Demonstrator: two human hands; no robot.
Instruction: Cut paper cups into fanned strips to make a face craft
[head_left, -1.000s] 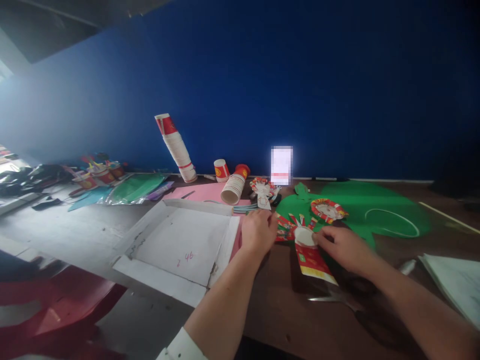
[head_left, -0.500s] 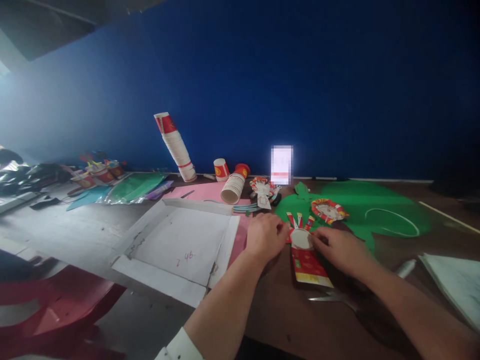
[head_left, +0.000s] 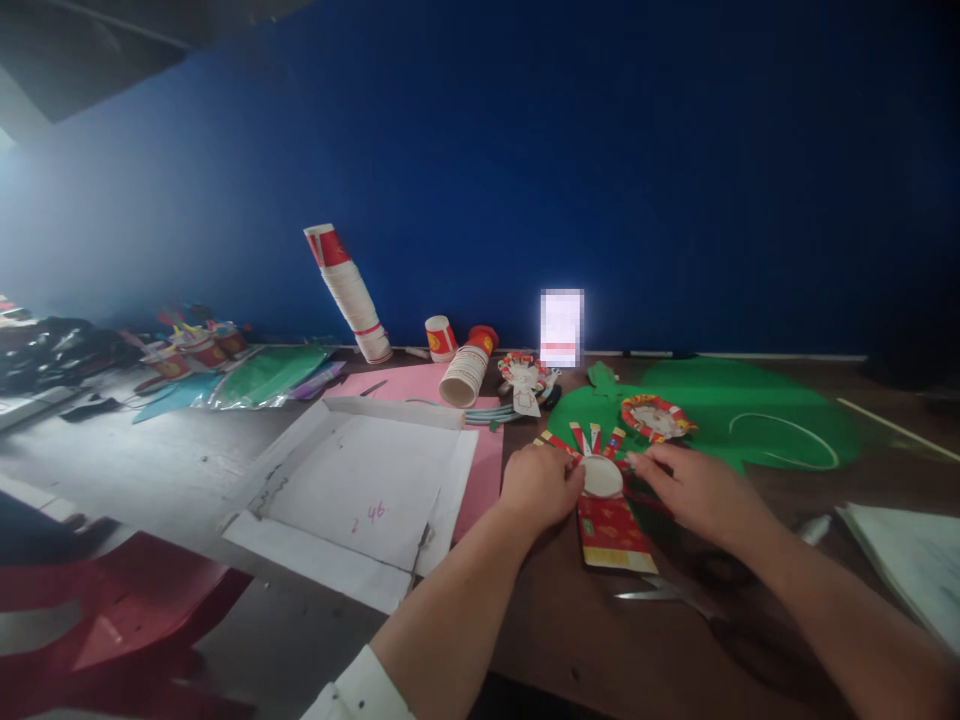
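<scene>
Cut-open red-and-white paper cup (head_left: pixel 602 477), with a round white base in its middle and yellow-tipped strips fanned out on its far side, sits between the two hands in the head view; its wide red panel with a yellow edge points toward the person. The left hand (head_left: pixel 544 484) is closed on the cup's left edge, right beside the base. The right hand (head_left: pixel 694 490) brings its fingertips to the right side of the strips; whether they pinch one or only touch it, I cannot tell.

The step in hand looks like bending the strips outward around the base. The next move seems to call for a steady hold by the left hand while the right hand works a single strip without tearing it.

Nearer the person than the right hand, silver-bladed scissors (head_left: pixel 651 593) lie on the dark brown worktop (head_left: pixel 555 630). Just beyond the right hand, a red, yellow and white paper ring (head_left: pixel 656 418) rests by a large green sheet (head_left: pixel 757 400). Left of the left hand is a shallow white cardboard box (head_left: pixel 360 500), with pink paper (head_left: pixel 481 490) showing between.
</scene>
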